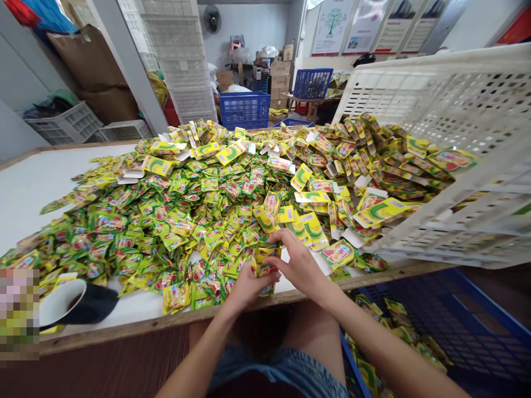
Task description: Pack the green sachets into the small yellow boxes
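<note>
Below the worktop [29,185], at your right, a blue plastic crate [477,318] holds more printed packets. Above its near edge, your left hand [245,286] and right hand [299,264] are close together, fingers closed on a small packet [265,255]; its lettering is too small to read. It looks yellow and green with red patches. A dark mug [93,303] lies tipped at your left. Beyond lie heaped green sachets [174,221] with red fruit pictures, then yellow cartons [384,211], some flaps open, some showing barcodes, beside a white perforated crate [448,99]. Wall posters [334,25] hang farther back, their text illegible.
</note>
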`<state>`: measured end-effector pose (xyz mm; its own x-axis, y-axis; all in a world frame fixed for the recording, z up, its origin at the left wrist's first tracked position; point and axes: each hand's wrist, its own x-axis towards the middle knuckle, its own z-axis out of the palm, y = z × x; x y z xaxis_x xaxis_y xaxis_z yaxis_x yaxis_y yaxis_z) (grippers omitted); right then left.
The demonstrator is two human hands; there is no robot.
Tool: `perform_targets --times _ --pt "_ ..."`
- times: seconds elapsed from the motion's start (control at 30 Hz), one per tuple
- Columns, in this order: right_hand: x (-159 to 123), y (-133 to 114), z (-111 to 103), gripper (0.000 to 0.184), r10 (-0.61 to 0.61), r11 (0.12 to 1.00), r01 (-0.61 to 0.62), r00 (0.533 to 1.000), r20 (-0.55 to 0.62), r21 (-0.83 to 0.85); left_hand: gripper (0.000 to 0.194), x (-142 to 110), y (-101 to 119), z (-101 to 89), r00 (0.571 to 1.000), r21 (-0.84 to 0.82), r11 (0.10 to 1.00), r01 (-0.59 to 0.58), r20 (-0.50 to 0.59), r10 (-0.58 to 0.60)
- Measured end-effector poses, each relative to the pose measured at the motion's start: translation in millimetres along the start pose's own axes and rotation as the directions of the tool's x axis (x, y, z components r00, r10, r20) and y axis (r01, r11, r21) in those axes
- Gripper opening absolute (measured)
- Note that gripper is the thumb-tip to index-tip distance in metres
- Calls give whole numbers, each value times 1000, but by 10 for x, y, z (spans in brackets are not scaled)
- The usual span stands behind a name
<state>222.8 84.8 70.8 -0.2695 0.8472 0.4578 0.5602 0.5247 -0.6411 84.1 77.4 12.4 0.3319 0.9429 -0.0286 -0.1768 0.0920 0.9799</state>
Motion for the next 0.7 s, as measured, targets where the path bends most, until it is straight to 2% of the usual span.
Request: perform_targets --times 0.2,0.33,0.47,0.6,0.67,0.7 --pt "-126 46 0 7 -49 988 45 999 -19 -150 28 21 -65 -1 1000 26 999 20 16 -20" --pt "-139 38 9 8 -41 980 40 999 -2 -197 28 28 -67 -3 999 61 998 21 22 -23" --pt "-127 62 43 18 0 982 -12 998 -63 -187 29 30 -62 -12 1000 35 999 18 16 -18" --pt "-138 74 67 7 5 979 -20 997 -77 -204 31 28 -67 -26 1000 29 1000 6 22 -6" --pt "-149 69 63 2 7 979 -17 999 -46 -203 35 31 -75 -32 1000 32 999 -1 31 0" --pt "-157 66 58 6 7 979 -10 1000 -14 -204 36 36 -82 -35 999 33 999 -3 39 2"
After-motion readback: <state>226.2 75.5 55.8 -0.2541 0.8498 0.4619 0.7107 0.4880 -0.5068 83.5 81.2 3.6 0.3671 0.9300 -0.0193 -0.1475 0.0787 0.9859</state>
